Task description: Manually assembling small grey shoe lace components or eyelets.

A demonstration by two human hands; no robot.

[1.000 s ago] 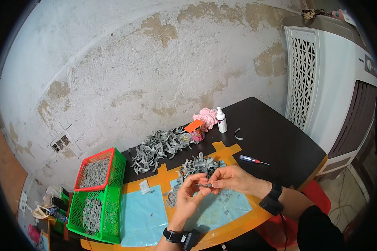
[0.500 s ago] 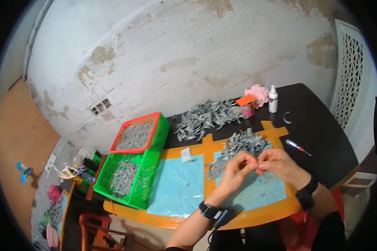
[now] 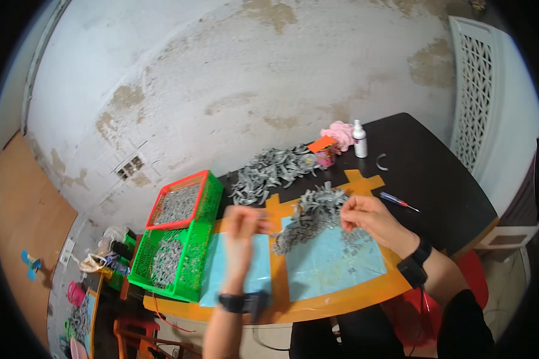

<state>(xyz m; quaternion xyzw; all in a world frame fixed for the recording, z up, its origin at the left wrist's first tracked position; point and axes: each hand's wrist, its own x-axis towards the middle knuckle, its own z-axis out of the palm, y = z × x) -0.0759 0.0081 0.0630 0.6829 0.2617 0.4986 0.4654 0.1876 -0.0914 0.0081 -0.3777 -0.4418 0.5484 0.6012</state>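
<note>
Flaking, rough plaster with tan patches makes up the wall [image 3: 191, 78] in the head view; against it stands a table [image 3: 440, 179] with a smooth dark top and curved edges. Glossy amber tape [image 3: 326, 305] borders creased blue sheets [image 3: 335, 278] at the near side.

Materials noted: a heap of grey curved strips [image 3: 320, 206] lies on the right-hand sheet, with smaller grey pieces [image 3: 293, 236] massed along its left flank. A second, looser heap of strips [image 3: 269, 173] sits on the bare dark top beyond. At left, an openwork green basket [image 3: 209, 224] and a red-rimmed basket [image 3: 171, 226] resting on it both contain small grey parts. A screwdriver [image 3: 400, 202] with a slim shaft lies right of the sheet, near a white spray bottle [image 3: 359, 140].

Right hand [image 3: 370, 218]: thumb and fingers drawn together at the right edge of the near heap, the strips just to their left; whether anything is pinched, or contact made, cannot be determined. Left hand [image 3: 244, 222] (heavily blurred): raised above the left-hand sheet, fingers curled, the same heap well to its right; its grip cannot be told.
</note>
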